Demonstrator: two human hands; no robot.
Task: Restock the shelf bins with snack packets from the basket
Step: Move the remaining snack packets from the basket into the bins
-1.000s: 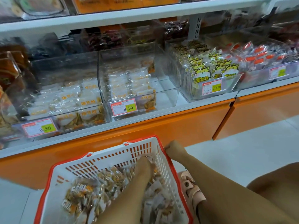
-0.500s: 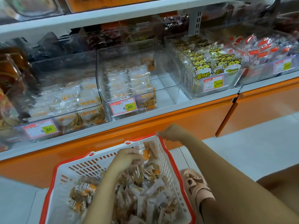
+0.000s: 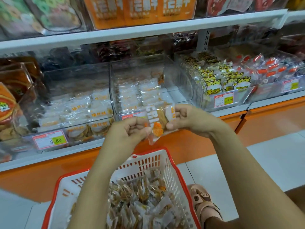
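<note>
The shelf (image 3: 69,150) carries a row of clear bins. The left bin (image 3: 74,80) holds a fair layer of white packs. The middle bin (image 3: 178,80) is stocked on its left side only, and its right side shows bare floor. The bins further right look full.

On the floor below stands the basket (image 3: 145,164), with a deep heap (image 3: 145,204) of snack packs inside. By that showing the restocking is far from done: the middle bin has room, and most of the stock is not yet shelved.

Both forearms rise from the bottom of the view and meet above the basket, just in front of the middle bin's lip. The left hand (image 3: 132,131) has its fingers curled in and its grip closed on the lower left end of a few packets (image 3: 158,123). The right hand (image 3: 184,118) pinches their upper right edge with thumb and curled fingers. The packets hang between the two hands, clear of the basket and not yet inside any bin; it seems likely they are being squared up before going in.
</note>
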